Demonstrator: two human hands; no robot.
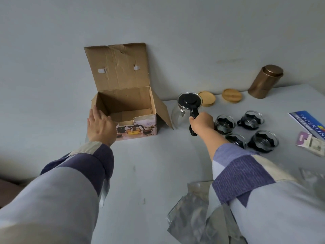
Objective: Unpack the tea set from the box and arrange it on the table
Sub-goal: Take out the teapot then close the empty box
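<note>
Four small glass cups in black wavy holders [246, 131] stood grouped on the pale grey table [149, 173], right of a clear glass teapot with black lid and black handle [188, 106]. Right hand [202, 121] wrapped round that black handle, pot apparently upright, just right of the open brown cardboard box with a printed pink front [126, 110]; could not tell whether its base touched the table or hung just above. Left hand [100, 124] flat, fingers straight and together, resting against the box's near left corner, gripping nothing. Box interior looked bare as far as visible, lid flap leaning back on the wall, side flap splayed toward the pot.

Behind the pot lay two round wooden lids or coasters [219, 96], and further right a copper-coloured metal canister [265, 81]. Blue printed packet [306, 124] and small carded item at the table's right edge; crumpled clear plastic wrapping [193, 208] near the front edge.

Unpacking judged nearly complete, arranging remaining. Main risks from here: swinging the pot rightward into the nearest cup, glass against glass; catching the splayed cardboard flap with the pot's belly; letting go before the base sat flat, tipping it by the heavy handle. Also, sleeve dragging across the near cups, or box sliding under the left hand's push.
</note>
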